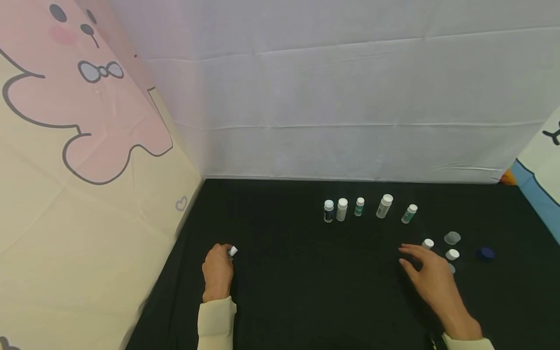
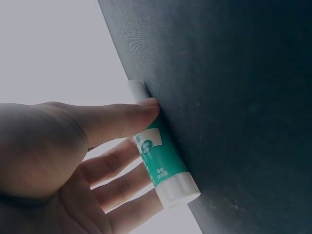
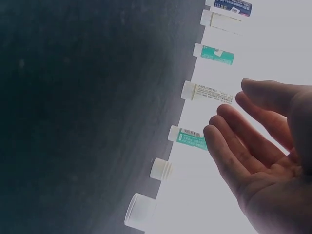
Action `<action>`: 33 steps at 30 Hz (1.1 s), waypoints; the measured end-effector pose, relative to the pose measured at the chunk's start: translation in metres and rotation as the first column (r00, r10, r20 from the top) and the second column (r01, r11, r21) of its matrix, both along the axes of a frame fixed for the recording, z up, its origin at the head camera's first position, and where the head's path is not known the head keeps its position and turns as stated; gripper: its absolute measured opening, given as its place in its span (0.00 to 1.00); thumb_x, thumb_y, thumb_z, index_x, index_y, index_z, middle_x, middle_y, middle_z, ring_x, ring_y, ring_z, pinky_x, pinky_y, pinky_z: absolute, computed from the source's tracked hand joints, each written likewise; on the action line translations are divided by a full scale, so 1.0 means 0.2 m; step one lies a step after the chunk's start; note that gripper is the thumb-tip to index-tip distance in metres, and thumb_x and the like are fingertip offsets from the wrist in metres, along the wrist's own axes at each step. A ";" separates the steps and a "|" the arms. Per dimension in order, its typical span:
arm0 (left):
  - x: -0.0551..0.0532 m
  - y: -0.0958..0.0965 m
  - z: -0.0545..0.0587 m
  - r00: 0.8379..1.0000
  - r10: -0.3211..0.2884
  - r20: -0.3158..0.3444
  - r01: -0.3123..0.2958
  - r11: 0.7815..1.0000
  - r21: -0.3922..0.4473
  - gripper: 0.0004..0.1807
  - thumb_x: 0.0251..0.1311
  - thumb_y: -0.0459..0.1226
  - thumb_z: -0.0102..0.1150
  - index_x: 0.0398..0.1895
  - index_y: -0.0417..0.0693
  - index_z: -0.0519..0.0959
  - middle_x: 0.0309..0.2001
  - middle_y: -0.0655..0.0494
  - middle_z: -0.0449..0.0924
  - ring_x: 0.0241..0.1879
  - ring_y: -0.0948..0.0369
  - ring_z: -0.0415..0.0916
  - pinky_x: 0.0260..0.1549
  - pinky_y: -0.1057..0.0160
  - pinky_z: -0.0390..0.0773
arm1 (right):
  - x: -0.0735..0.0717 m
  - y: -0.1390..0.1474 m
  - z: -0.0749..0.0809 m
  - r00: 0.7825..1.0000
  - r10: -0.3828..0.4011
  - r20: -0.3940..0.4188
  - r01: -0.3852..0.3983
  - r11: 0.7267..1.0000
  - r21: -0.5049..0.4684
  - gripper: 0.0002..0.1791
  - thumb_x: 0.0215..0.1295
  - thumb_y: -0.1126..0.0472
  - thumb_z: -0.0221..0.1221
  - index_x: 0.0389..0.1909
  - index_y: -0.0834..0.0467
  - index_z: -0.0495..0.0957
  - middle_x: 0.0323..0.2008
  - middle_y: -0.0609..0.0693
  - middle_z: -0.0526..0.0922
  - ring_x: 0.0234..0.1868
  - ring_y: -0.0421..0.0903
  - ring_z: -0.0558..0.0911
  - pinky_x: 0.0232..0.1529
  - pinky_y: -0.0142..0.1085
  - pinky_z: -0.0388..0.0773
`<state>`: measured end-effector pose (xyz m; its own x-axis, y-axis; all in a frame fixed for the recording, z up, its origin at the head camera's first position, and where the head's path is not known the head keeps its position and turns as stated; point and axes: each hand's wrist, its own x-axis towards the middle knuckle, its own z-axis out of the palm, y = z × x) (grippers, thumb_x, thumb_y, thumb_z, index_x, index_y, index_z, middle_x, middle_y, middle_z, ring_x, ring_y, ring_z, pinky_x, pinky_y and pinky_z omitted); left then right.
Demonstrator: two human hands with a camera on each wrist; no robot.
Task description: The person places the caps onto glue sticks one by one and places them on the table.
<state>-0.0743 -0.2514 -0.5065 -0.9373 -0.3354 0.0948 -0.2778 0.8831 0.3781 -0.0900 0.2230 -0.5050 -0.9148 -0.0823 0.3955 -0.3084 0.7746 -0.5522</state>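
My left hand (image 1: pixel 217 272) grips a green-and-white glue stick (image 2: pixel 163 156) at the left of the black table. In the left wrist view the thumb presses one side of it and the fingers lie behind; one end is narrower and white. Only its white end shows past the fingers in the head view. At the right, my right hand (image 1: pixel 430 279) is held with thumb and fingers apart and nothing between them. It is close to a white cap (image 1: pixel 428 243) and another white cap (image 1: pixel 452 254), and partly covers a translucent cap (image 1: pixel 451 268).
Toward the back stand a dark-labelled stick (image 1: pixel 328 212), a white one (image 1: pixel 342 210), a small green one (image 1: pixel 359 207), a taller white one (image 1: pixel 384 206) and a green one (image 1: pixel 409 214). A clear cap (image 1: pixel 452 237) and a dark blue cap (image 1: pixel 486 253) lie at the right.
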 end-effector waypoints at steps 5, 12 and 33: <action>0.00 0.00 0.00 1.000 0.013 0.017 -0.013 1.000 0.009 0.15 0.58 0.19 0.66 0.49 0.32 0.87 0.39 0.36 0.82 0.38 0.39 0.83 0.35 0.35 0.83 | 0.00 0.03 0.00 1.000 -0.016 0.014 0.016 1.000 0.011 0.17 0.51 0.75 0.75 0.44 0.67 0.88 0.46 0.67 0.89 0.44 0.68 0.88 0.44 0.64 0.78; 0.00 0.01 0.00 1.000 0.000 0.002 0.000 0.999 -0.041 0.19 0.56 0.21 0.71 0.53 0.30 0.85 0.44 0.33 0.81 0.42 0.37 0.82 0.39 0.36 0.83 | -0.01 0.08 0.00 0.999 -0.033 -0.035 0.034 0.999 0.023 0.18 0.49 0.75 0.76 0.44 0.66 0.88 0.46 0.67 0.89 0.41 0.68 0.88 0.43 0.61 0.77; -0.08 0.30 0.07 0.977 -0.128 -0.172 0.107 0.986 -0.124 0.28 0.59 0.34 0.78 0.62 0.35 0.82 0.53 0.37 0.82 0.51 0.40 0.80 0.52 0.39 0.81 | 0.02 0.21 0.05 0.992 -0.127 0.021 0.126 0.991 0.041 0.18 0.53 0.75 0.75 0.47 0.66 0.87 0.50 0.71 0.86 0.40 0.70 0.86 0.40 0.66 0.77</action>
